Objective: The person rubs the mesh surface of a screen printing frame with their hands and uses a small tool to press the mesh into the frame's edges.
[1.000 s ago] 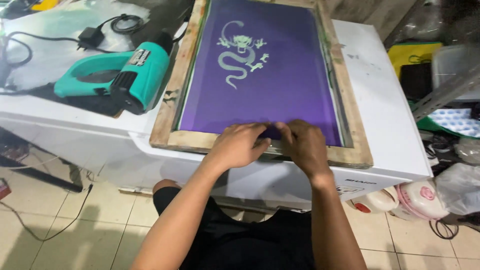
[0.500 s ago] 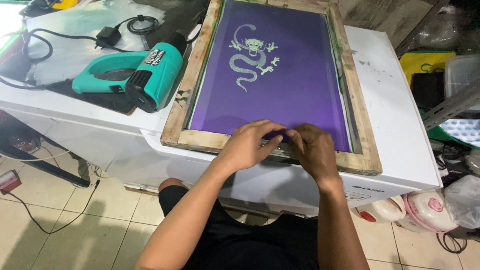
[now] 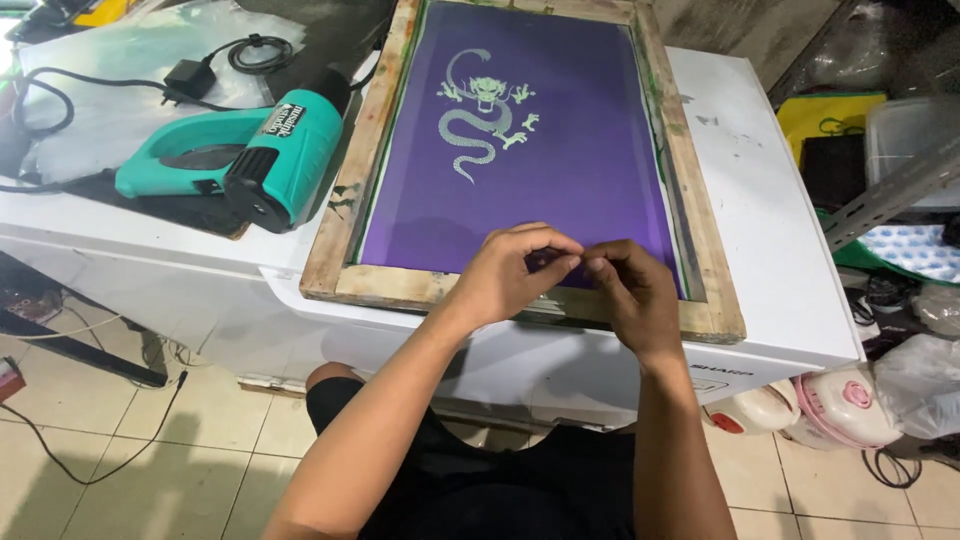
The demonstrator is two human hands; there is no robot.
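1. Head view, nearest first: both forearms reach out over a black-clothed lap and a tiled floor (image 3: 120,440).
2. Left hand (image 3: 505,275) is curled, thumb and fingers pinched together at the near end of the screen (image 3: 520,180). Something small and dark sits between the fingertips (can't tell what it is).
3. Right hand (image 3: 630,290) is curled the same way, its fingertips meeting the left ones just above the frame's (image 3: 380,285) bottom rail. Whether it actually grips anything, I can't tell.
4. The screen is purple mesh in a worn wooden frame, lying flat on a white cabinet (image 3: 770,250), with its near edge close to the cabinet's front lip.
5. Further up the mesh, well clear of the hands, there's a pale dragon (image 3: 480,115) design.
6. Left of the frame lies a teal heat gun (image 3: 250,155) on its side, with a black cord (image 3: 60,100) looping back to a plug (image 3: 185,78).
7. Off to the right, below the cabinet: a white-and-pink cooker (image 3: 840,410), a plastic bag (image 3: 920,385), and a yellow bag (image 3: 830,115) further back.
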